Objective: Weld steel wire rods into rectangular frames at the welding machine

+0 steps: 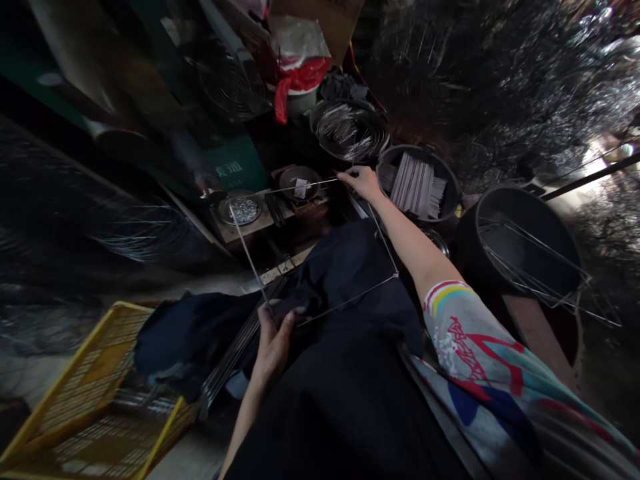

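Note:
A thin wire frame point(247, 253), roughly four-sided, stretches between my two hands above my lap. My left hand point(273, 340) is closed on its near corner, thumb pressed against the wire. At the far side my right hand point(361, 182) pinches another stretch of the same wire frame between thumb and fingers. A small knot or joint shows at its right corner. Across my dark-clothed leg, beside my left hand, lies a bundle of similar wires point(233, 357). Beyond the frame stands a round dish of small metal pieces point(245, 211).
A yellow plastic crate point(163, 433) sits at lower left. Right of my right hand are a tub of flat metal strips point(417, 187) and a large dark bucket point(530, 243) with wire frames across its rim. Another tub point(350, 130) and a red plastic bag point(303, 73) stand farther back.

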`<state>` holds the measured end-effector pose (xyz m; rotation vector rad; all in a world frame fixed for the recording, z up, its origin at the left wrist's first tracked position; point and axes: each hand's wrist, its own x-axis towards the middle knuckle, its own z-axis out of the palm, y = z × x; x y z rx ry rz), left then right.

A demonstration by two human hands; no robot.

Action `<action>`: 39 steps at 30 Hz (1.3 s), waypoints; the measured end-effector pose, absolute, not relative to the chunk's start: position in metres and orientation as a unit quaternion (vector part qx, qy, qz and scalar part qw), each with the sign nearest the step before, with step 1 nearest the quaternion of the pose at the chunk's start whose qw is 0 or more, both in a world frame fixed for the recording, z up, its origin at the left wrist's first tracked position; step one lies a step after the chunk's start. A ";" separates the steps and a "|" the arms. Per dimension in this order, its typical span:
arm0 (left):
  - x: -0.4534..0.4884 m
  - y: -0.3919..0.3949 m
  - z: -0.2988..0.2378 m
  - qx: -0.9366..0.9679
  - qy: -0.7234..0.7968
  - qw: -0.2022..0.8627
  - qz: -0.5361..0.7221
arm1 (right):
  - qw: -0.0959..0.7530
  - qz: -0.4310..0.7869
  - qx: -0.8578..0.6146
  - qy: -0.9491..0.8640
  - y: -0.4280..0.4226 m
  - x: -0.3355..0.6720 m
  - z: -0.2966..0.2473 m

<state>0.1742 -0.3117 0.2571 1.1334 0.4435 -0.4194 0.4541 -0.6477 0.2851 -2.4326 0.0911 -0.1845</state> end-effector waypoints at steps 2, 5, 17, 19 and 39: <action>0.170 -0.312 0.254 0.533 0.194 0.789 -0.237 | 0.304 -0.082 -0.949 0.030 -0.650 0.453 0.292; 0.169 -0.310 0.249 0.522 0.199 0.799 -0.220 | 0.219 -0.091 -0.971 0.016 -0.661 0.436 0.304; 0.214 -0.305 0.256 0.469 0.198 0.851 -0.131 | 0.177 -0.171 -0.969 -0.022 -0.671 0.273 0.329; 0.220 -0.307 0.256 0.469 0.191 0.855 -0.111 | 0.259 -0.097 -0.952 -0.130 -0.636 0.247 0.311; 0.212 -0.313 0.269 0.405 0.244 0.879 0.068 | 0.237 0.047 -0.960 -0.145 -0.532 0.236 0.269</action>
